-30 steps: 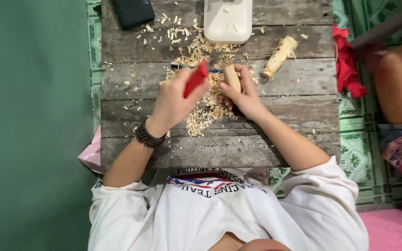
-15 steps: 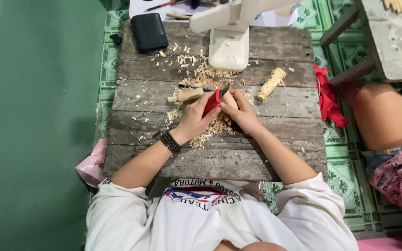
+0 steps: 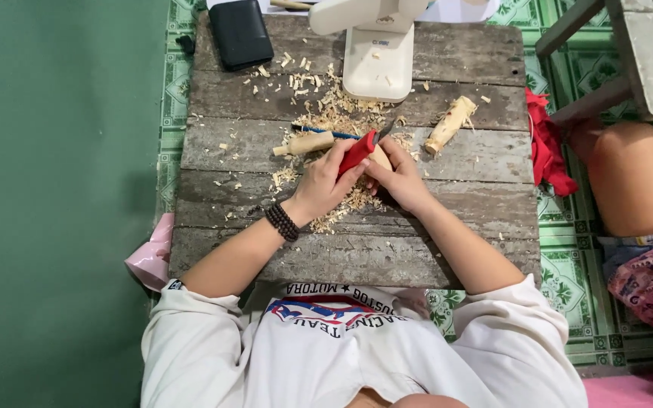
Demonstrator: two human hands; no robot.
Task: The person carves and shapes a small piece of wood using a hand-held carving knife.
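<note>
place: home woodcarving spot | cues: plank table (image 3: 447, 249), wood shavings (image 3: 341, 113), green floor tiles (image 3: 568, 264)

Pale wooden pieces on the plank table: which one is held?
The pale wooden piece in the right hand; the other two lie loose on the planks.

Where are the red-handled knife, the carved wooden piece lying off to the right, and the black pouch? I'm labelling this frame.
red-handled knife (image 3: 358, 153), head view, middle of the red handle.
carved wooden piece (image 3: 450, 124), head view, mid-length.
black pouch (image 3: 240, 33), head view, centre of its top face.
</note>
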